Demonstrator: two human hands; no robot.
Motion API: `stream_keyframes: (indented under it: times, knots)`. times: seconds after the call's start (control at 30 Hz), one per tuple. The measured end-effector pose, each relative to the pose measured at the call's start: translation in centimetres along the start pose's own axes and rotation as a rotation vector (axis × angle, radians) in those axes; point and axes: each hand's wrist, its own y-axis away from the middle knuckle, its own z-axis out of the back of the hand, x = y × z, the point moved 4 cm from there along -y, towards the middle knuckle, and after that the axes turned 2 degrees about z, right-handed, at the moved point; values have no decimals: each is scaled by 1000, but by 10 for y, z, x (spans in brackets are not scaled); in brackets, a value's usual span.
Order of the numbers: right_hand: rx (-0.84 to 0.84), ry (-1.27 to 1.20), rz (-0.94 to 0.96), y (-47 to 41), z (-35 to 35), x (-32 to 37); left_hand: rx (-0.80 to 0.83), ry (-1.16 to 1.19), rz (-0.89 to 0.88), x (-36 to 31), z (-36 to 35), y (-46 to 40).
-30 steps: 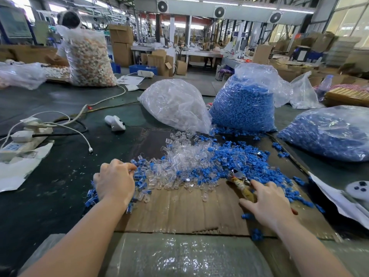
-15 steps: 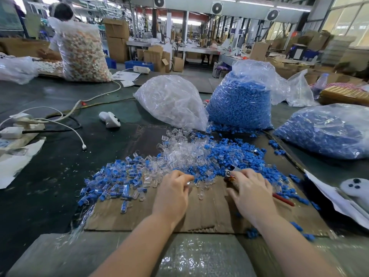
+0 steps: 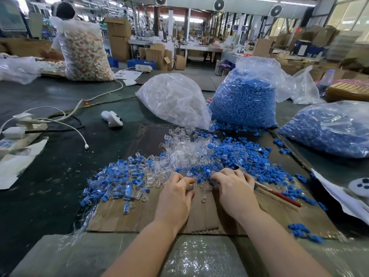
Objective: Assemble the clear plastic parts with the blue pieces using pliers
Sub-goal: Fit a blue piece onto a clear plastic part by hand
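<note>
Gripping the pliers, the right hand sits at the blue pieces on the cardboard. Left hand curls beside it, pinching 1 of the clear plastic parts just below the clear heap.

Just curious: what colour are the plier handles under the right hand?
Red, on the pliers in the head view.

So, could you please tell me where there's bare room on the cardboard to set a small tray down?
The cardboard sheet is bare along its near edge, between the assembled pieces on the left and the pliers on the right, just below the left hand and right hand. Farther back it is crowded with clear parts and blue pieces.
</note>
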Motion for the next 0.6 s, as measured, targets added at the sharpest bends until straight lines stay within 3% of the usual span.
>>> stream_keyframes:
  times: [0.13,0.27,0.6]
  knots:
    - [-20,7,-38,0,2,2,-15,32,20,1,0,0]
    - [-88,-38,57,-3,4,17,-28,26,12,0,1,-1]
    - [18,-35,-20,-12,-6,33,-19,54,28,-3,5,-1]
